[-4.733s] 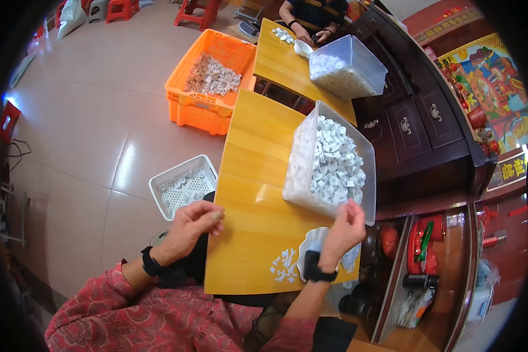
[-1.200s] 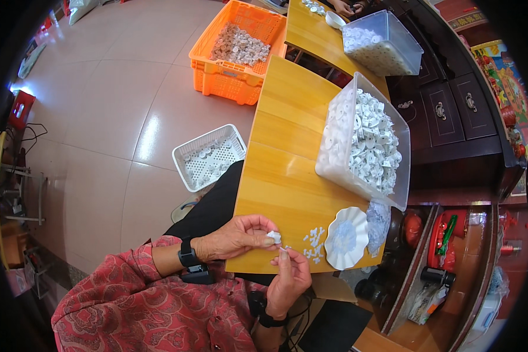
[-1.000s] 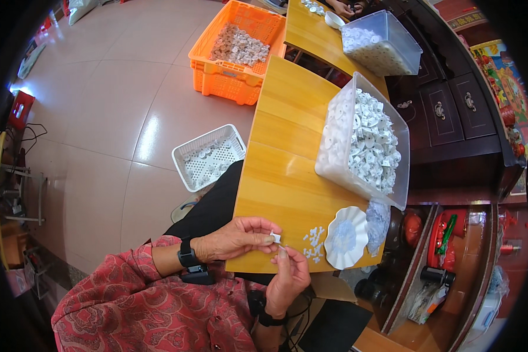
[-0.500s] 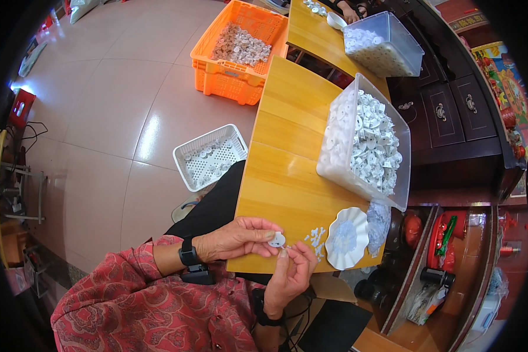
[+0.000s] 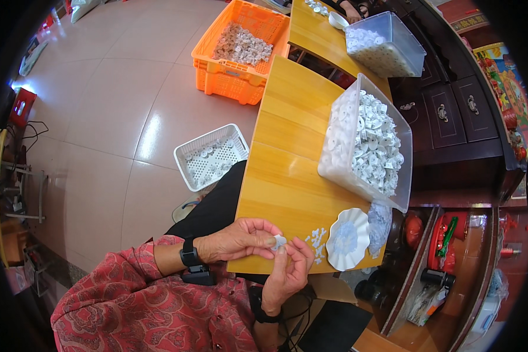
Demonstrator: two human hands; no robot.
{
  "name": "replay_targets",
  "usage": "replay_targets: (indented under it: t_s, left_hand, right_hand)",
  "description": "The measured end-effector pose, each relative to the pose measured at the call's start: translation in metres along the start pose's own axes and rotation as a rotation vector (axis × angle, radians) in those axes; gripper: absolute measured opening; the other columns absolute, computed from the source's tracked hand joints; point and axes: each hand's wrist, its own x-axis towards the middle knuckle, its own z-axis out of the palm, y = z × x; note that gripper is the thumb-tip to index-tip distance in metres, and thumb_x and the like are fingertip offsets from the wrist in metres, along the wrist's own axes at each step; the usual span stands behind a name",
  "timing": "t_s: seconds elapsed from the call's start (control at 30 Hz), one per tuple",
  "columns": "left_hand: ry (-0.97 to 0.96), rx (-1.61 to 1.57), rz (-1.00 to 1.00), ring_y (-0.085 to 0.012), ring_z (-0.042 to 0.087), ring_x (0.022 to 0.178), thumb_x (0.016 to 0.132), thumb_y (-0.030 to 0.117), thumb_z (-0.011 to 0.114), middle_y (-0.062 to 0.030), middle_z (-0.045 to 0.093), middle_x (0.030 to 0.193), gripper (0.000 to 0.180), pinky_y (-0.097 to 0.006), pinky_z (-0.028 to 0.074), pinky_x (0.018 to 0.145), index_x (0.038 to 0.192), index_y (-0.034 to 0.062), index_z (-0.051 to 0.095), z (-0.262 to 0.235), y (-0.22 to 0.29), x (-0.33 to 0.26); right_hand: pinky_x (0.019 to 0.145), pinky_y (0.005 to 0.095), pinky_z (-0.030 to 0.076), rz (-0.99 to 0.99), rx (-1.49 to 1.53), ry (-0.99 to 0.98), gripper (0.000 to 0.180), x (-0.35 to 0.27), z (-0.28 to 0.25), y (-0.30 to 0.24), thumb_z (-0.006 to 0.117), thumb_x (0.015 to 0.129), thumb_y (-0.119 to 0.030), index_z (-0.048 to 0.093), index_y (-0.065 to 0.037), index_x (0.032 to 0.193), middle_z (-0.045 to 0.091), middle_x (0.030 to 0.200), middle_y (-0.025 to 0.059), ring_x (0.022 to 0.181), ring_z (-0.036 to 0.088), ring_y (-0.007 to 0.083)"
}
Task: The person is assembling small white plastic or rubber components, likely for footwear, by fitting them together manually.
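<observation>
Over the yellow wooden table (image 5: pixel 287 176), we are pinching a small white plastic piece (image 5: pixel 280 241) between left hand (image 5: pixel 236 239) and right hand (image 5: pixel 287 273); it is looking light, stiff, best gripped by its edges.

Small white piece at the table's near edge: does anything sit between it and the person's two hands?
No. The small white piece is pinched directly between fingertips of the left hand and right hand; nothing visible separates them. The scalloped white dish lies apart, to the right.

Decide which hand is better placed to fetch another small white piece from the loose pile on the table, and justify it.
Probably the right hand: it lies next to the loose pile of small white pieces on the yellow wooden table. The left hand sits farther away, pinching the small white piece.
</observation>
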Motion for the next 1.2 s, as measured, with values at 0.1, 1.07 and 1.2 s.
replay_targets:
  t_s: [0.1, 1.07, 1.2]
  left_hand:
    - [-0.005, 0.013, 0.012, -0.0185, 0.065, 0.101, 0.094, 0.011, 0.063, -0.0102, 0.064, 0.11, 0.024, -0.031, 0.057, 0.088, 0.115, 0.0, 0.058, 0.001, -0.001, 0.0]
    - [0.08, 0.123, 0.077, -0.0166, 0.068, 0.089, 0.09, 0.008, 0.068, -0.0099, 0.068, 0.101, 0.02, -0.028, 0.06, 0.078, 0.107, -0.0012, 0.061, 0.003, 0.003, -0.006]
    - [0.087, 0.201, 0.102, -0.0167, 0.068, 0.089, 0.09, 0.007, 0.067, -0.0107, 0.068, 0.101, 0.019, -0.028, 0.06, 0.078, 0.107, -0.0015, 0.061, 0.002, 0.002, -0.006]
  right_hand:
    - [0.09, 0.0361, 0.048, 0.022, 0.022, 0.004, 0.008, 0.0, 0.001, 0.001, 0.065, 0.085, 0.002, 0.062, 0.002, 0.092, 0.058, 0.113, 0.0144, 0.102, 0.058, 0.0247]
    - [0.083, 0.0404, 0.05, -0.138, -0.186, -0.122, 0.008, 0.005, -0.002, -0.004, 0.064, 0.085, -0.001, 0.059, 0.001, 0.091, 0.063, 0.103, 0.0159, 0.095, 0.062, 0.0314]
    - [0.083, 0.0404, 0.05, -0.18, -0.259, -0.145, 0.007, 0.005, 0.001, -0.007, 0.063, 0.085, -0.001, 0.059, 0.001, 0.091, 0.063, 0.102, 0.0165, 0.093, 0.062, 0.0321]
